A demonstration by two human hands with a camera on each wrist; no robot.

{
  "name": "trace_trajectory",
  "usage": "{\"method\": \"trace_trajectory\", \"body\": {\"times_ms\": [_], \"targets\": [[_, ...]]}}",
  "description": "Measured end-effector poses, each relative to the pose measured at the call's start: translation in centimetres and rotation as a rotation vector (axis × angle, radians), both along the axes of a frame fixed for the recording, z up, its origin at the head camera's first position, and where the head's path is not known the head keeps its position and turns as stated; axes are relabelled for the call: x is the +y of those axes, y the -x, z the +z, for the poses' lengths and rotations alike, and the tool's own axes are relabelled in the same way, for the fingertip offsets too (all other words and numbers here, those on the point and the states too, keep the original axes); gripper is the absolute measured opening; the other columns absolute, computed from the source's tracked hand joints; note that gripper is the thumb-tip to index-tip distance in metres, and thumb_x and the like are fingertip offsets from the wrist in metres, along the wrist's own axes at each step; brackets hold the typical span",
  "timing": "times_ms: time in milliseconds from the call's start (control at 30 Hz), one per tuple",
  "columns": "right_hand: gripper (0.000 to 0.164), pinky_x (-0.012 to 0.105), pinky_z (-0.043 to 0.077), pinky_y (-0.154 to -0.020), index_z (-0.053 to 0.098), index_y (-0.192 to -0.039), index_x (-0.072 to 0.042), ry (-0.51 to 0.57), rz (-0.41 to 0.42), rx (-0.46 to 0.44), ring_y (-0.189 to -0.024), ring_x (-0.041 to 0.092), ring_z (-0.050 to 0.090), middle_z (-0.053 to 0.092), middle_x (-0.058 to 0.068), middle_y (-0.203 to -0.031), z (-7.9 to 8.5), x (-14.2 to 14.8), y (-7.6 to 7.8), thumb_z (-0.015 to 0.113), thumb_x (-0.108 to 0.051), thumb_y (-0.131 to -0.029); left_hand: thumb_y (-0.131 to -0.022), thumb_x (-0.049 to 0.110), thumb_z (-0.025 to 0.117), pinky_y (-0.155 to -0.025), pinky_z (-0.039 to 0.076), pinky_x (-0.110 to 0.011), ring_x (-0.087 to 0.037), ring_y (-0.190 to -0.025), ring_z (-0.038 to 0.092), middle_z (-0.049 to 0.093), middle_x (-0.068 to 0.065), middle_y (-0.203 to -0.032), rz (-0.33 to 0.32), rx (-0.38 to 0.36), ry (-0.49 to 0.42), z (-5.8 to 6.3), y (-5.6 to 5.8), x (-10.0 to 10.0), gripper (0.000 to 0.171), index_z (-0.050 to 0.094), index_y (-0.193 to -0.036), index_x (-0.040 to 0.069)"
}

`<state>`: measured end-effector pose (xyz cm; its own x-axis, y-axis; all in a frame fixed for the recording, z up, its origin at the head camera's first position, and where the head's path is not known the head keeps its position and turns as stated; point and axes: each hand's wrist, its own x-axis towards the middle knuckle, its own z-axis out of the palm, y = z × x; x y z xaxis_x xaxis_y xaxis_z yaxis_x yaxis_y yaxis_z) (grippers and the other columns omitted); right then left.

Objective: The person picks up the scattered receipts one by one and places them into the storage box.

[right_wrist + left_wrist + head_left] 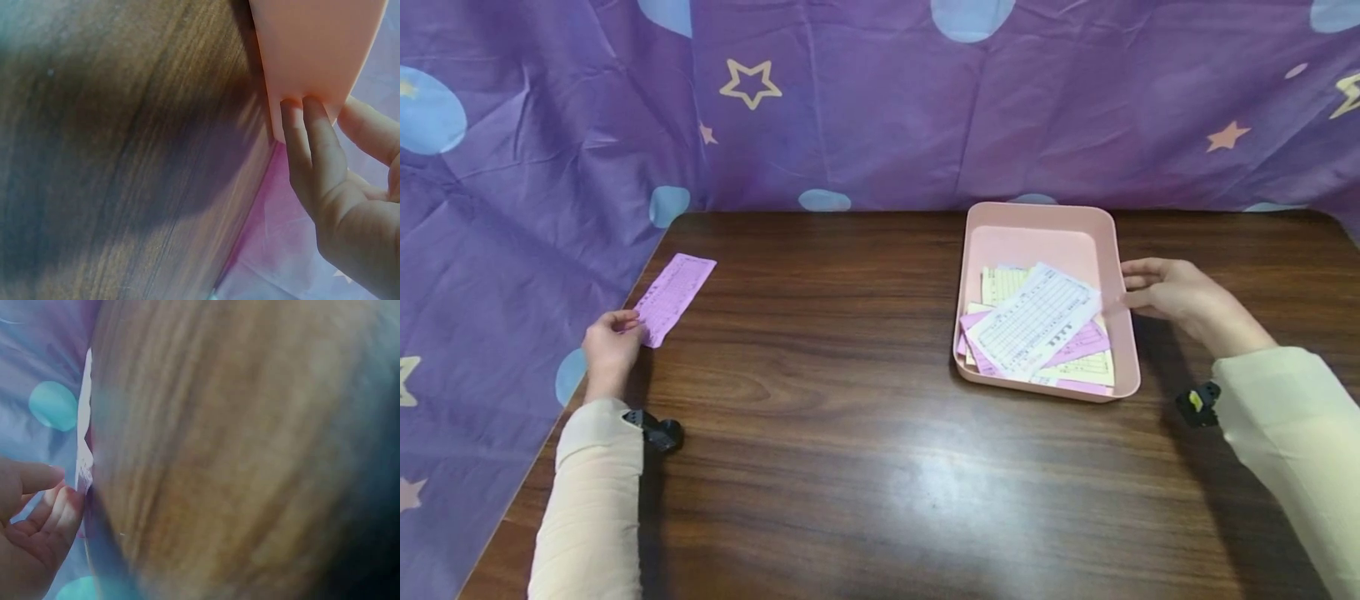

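At the left side of the table, my left hand (613, 348) pinches the near end of a purple printed paper slip (674, 292) between thumb and fingers. In the left wrist view the slip (84, 434) shows nearly edge-on, its end at the fingertips. My right hand (1187, 298) is at the right wall of a pink tray (1037, 217). Nearly straight fingers touch the tray's outer wall (319, 50) in the right wrist view, with the thumb close to its edge. Inside the tray, a white printed slip (1037, 317) lies on top of several purple and yellow slips.
The dark wooden table (820, 400) spans the space between the slip and the tray. A purple curtain (865, 117) with stars and dots hangs behind it and along the left side. Both wrists carry small black cameras.
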<state>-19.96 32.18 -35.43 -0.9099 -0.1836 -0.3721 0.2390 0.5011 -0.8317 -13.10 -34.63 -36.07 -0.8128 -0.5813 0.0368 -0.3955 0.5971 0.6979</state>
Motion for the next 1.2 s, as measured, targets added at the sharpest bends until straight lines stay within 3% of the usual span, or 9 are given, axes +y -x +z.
{"method": "trace_trajectory", "body": {"times_ms": [100, 167, 267, 367, 467, 567, 633, 833, 1200], "targets": [[0.046, 0.009, 0.05, -0.072, 0.039, -0.133, -0.006, 0.02, -0.007, -0.002, -0.08, -0.014, 0.055, 0.054, -0.031, -0.08, -0.5, 0.4, 0.2, 0.056, -0.002, -0.091, -0.085, 0.001, 0.053, -0.055, 0.032, -0.004, 0.017, -0.053, 0.035, 0.036, 0.032, -0.057, -0.025, -0.016, -0.021, -0.3, -0.1, -0.1, 0.034, 0.059, -0.116, -0.01], [0.057, 0.009, 0.051, -0.072, 0.031, -0.141, 0.004, 0.029, 0.001, -0.004, -0.08, -0.013, 0.055, 0.054, -0.03, -0.082, -0.7, 0.7, 0.4, 0.057, -0.002, -0.091, -0.084, 0.0, 0.053, -0.054, 0.032, -0.003, 0.017, -0.052, 0.036, 0.038, 0.03, -0.057, -0.035, -0.026, -0.028, -0.4, 0.0, -0.2, 0.034, 0.059, -0.116, -0.011], [0.057, 0.009, 0.051, -0.072, 0.028, -0.139, 0.008, 0.02, -0.01, -0.006, -0.08, -0.013, 0.055, 0.055, -0.031, -0.079, -1.2, 0.8, 0.7, 0.057, -0.001, -0.09, -0.083, -0.002, 0.057, -0.055, 0.032, -0.002, 0.019, -0.052, 0.036, 0.055, 0.017, -0.062, -0.053, -0.05, -0.013, -0.6, 0.0, -0.3, 0.034, 0.059, -0.117, -0.011], [0.059, 0.009, 0.051, -0.072, 0.025, -0.138, 0.011, 0.016, -0.014, -0.006, -0.08, -0.013, 0.056, 0.055, -0.032, -0.079, -1.5, 0.8, 0.8, 0.056, -0.002, -0.09, -0.082, -0.002, 0.061, -0.059, 0.032, -0.005, 0.016, -0.057, 0.037, 0.068, -0.014, -0.086, -0.059, -0.079, 0.027, -0.7, 0.0, -0.3, 0.037, 0.059, -0.118, -0.009], [0.062, 0.009, 0.051, -0.072, 0.022, -0.14, 0.013, 0.013, -0.008, -0.009, -0.08, -0.013, 0.056, 0.054, -0.033, -0.079, -1.0, 0.5, 0.6, 0.056, -0.002, -0.091, -0.082, 0.001, 0.063, -0.072, 0.039, -0.014, -0.005, -0.076, 0.056, 0.061, -0.03, -0.117, -0.065, -0.115, 0.051, -0.7, 0.0, -0.2, 0.041, 0.056, -0.122, -0.009], [0.066, 0.008, 0.05, -0.071, 0.016, -0.142, 0.017, 0.001, 0.005, -0.012, -0.079, -0.014, 0.054, 0.052, -0.033, -0.077, 0.0, 0.0, 0.0, 0.055, 0.0, -0.091, -0.084, 0.004, 0.063, -0.09, 0.043, -0.031, -0.034, -0.106, 0.055, 0.053, -0.034, -0.128, -0.096, -0.16, 0.046, -0.6, 0.0, -0.2, 0.049, 0.05, -0.128, -0.012], [0.066, 0.007, 0.05, -0.071, 0.013, -0.142, 0.019, -0.008, 0.022, -0.007, -0.079, -0.015, 0.053, 0.051, -0.034, -0.077, 0.6, -0.4, -0.3, 0.053, 0.0, -0.092, -0.084, 0.004, 0.063, -0.1, 0.04, -0.042, -0.041, -0.118, 0.049, 0.049, -0.036, -0.131, -0.124, -0.178, 0.031, -0.5, 0.0, -0.2, 0.052, 0.045, -0.13, -0.014], [0.055, 0.007, 0.05, -0.07, 0.024, -0.138, 0.016, 0.002, 0.019, 0.001, -0.077, -0.014, 0.054, 0.052, -0.033, -0.077, 1.3, -0.9, -0.7, 0.051, 0.003, -0.091, -0.084, 0.004, 0.063, -0.112, 0.033, -0.047, -0.043, -0.127, 0.042, 0.043, -0.036, -0.137, -0.153, -0.216, -0.011, -0.2, 0.2, -0.3, 0.062, 0.036, -0.136, -0.016], [0.064, 0.006, 0.048, -0.07, 0.012, -0.141, 0.019, -0.046, 0.028, -0.017, -0.078, -0.016, 0.052, 0.049, -0.035, -0.075, 1.7, -1.2, -0.8, 0.051, 0.001, -0.093, -0.082, 0.003, 0.064, -0.111, 0.033, -0.045, -0.04, -0.127, 0.042, 0.042, -0.032, -0.14, -0.092, -0.164, -0.05, -0.5, 0.2, -0.2, 0.067, 0.033, -0.14, -0.01]]}}
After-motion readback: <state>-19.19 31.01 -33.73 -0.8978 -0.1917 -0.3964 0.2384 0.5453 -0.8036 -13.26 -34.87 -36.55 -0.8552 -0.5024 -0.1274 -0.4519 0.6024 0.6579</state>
